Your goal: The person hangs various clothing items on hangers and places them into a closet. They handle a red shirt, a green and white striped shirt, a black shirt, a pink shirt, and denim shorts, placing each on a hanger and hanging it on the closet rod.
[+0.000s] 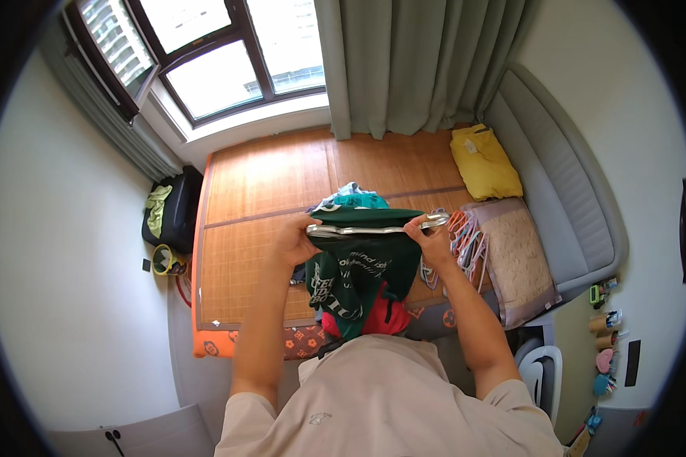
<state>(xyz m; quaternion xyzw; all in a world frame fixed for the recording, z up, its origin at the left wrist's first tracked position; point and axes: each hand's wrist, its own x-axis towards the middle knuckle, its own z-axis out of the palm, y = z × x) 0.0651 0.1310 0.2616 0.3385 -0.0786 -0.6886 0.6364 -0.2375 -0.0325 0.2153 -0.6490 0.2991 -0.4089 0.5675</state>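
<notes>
In front of my chest, a silver clothes hanger (pixel 366 230) lies level between my two hands. My left hand (pixel 296 240) grips its left end together with cloth. Near the hanger's curved hook, at the right end, my right hand (pixel 432 242) has its fingers closed on the metal. A dark green garment (pixel 373 255) with white lettering hangs down around the hanger; I cannot tell how it sits on it. Red cloth (pixel 389 314) shows below the green garment, close to my body. Behind it, teal and pale blue clothes (pixel 358 199) lie heaped on the bed mat.
Several pink, orange and white hangers (pixel 469 247) lie right, beside a beige pillow (pixel 518 255). A folded yellow garment (pixel 486 161) rests near the grey headboard (pixel 564 175). The bed has a brown woven mat (pixel 251 190). A black case (pixel 179 213) and yellow bucket (pixel 164 260) stand left.
</notes>
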